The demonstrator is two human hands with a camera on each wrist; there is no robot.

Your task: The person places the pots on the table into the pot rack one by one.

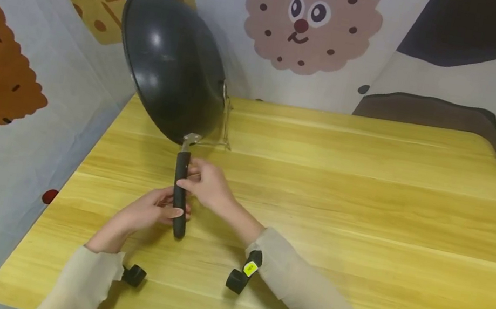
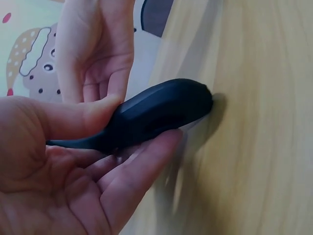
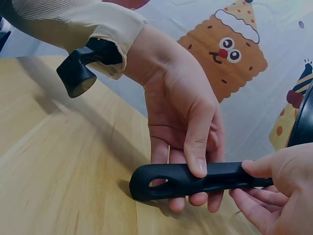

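Observation:
A large dark wok [image 1: 169, 65] stands tipped up on its side at the table's far left, its long black handle [image 1: 180, 187] pointing toward me. My left hand [image 1: 147, 212] pinches the handle near its free end, thumb on top and fingers beneath, as the left wrist view also shows. Closer to the wok, my right hand [image 1: 210, 185] grips the same handle between thumb and fingers. The right wrist view shows the hanging slot [image 3: 159, 184] at the handle's end. Thin metal wire legs [image 1: 227, 124] show beside the wok's underside, mostly hidden behind it.
The wooden table [image 1: 366, 212] has rounded corners and extends far to the right. A cloth with cartoon biscuits [image 1: 310, 28] hangs behind it and along the left side. A black wrist camera [image 1: 236, 280] juts from the right sleeve, another [image 1: 135, 275] from the left.

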